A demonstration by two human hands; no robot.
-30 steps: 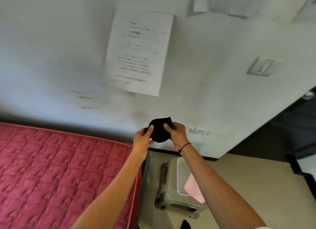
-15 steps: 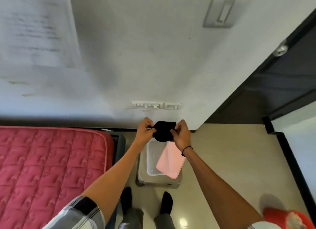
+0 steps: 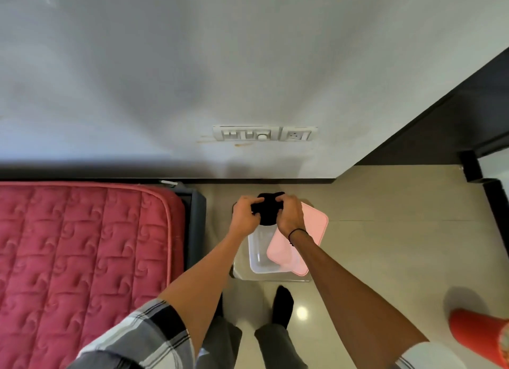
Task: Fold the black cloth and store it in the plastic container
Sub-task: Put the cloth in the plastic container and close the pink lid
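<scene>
A small bundled black cloth is held between both hands above the far end of a clear plastic container. My left hand grips its left side, and my right hand grips its right side. The container stands on a low grey stool on the floor. A pink lid lies tilted across the container's right half, partly under my right forearm. The container's open left part looks empty.
A red quilted mattress on a dark frame lies at left, close to the stool. The white wall with a socket strip is just behind. A dark door frame stands at right; an orange object sits bottom right.
The view tilted down from the wall to the floor. Both hands lowered the black cloth from wall height to just above the container, still gripping it.
</scene>
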